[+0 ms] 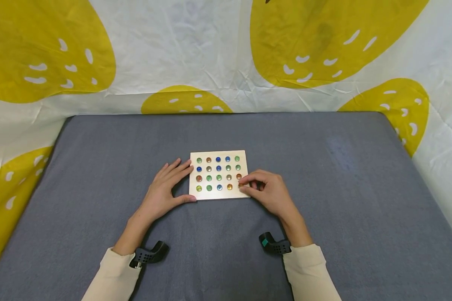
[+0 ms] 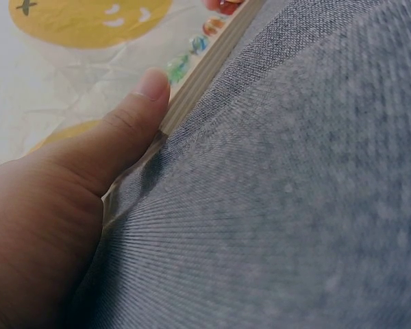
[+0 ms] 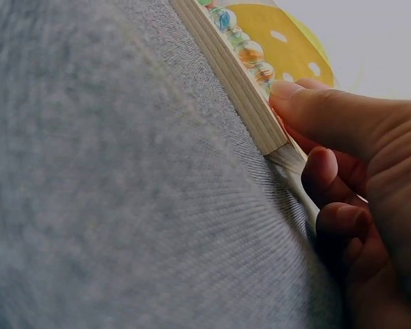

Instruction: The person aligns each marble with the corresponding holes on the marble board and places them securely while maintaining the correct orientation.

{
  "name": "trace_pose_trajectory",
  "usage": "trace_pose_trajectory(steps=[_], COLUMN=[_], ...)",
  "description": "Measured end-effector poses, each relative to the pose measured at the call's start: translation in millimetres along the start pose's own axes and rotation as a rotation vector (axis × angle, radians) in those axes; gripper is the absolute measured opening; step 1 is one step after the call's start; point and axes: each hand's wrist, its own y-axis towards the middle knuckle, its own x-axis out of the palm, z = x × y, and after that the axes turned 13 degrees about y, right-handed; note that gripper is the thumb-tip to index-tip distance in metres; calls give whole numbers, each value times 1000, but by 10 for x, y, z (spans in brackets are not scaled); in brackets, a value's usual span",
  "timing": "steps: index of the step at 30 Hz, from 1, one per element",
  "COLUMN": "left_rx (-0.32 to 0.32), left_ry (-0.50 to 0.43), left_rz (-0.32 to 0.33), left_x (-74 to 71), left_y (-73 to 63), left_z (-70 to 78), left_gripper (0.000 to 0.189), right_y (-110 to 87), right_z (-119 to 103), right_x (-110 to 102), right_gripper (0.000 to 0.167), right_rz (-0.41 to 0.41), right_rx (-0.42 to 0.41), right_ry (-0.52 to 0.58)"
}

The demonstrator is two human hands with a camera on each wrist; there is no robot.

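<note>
A pale wooden board [image 1: 214,195] lies on the cloth, with rows of glass marbles [image 1: 219,177] in green, blue, orange and brown set in it. My left hand [image 1: 163,190] spreads along the board's left side, fingertips at the upper left edge and thumb at the lower left corner. The left wrist view shows that thumb [image 2: 133,113] against the board's side. My right hand [image 1: 269,188] is at the lower right corner. Its thumb and index finger pinch an orange-brown marble [image 1: 241,185] at the end of the front row, mostly hidden by the fingertips.
A grey cloth [image 1: 116,167] covers the table beneath the board. Behind and beside it hangs a white curtain [image 1: 181,42] with large yellow shapes. A black wrist device [image 1: 150,253] is on the left wrist, and another [image 1: 273,244] is on the right.
</note>
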Motion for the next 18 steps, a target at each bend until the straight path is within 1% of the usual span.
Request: trace_pose_trajectory(steps=[4, 10, 18], left_rx=[-2, 3, 4], left_ry=[2, 12, 9], left_rz=[-3, 2, 2], left_x=[-5, -19, -20], left_y=[13, 38, 3], left_z=[0, 0, 21], left_gripper=[88, 87, 88], right_y=[8, 17, -5], right_z=[-1, 14, 38], right_x=[0, 4, 16], right_gripper=[12, 13, 13], right_rz=[-3, 3, 11], right_rx=[0, -24, -13], right_ry=[-4, 1, 34])
